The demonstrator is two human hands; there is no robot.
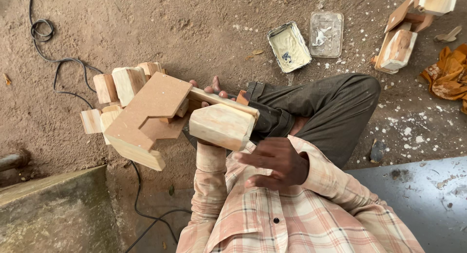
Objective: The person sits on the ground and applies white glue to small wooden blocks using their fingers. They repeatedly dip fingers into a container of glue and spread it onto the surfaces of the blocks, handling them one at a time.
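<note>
Pale wood: the stepped assembly of pale wooden blocks and brown fibreboard panel is being held up over the dirt floor, left of centre. Left hand is gripping it from behind, fingertips showing over its far edge. Right hand is hanging loosely curled near the chest, holding nothing. A rectangular tin of cream-coloured glue is sitting further off, to the right.

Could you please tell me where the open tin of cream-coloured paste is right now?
In the head view the tin sits on the dirt floor at upper centre-right, just left of its lid and beyond the knee.
</note>
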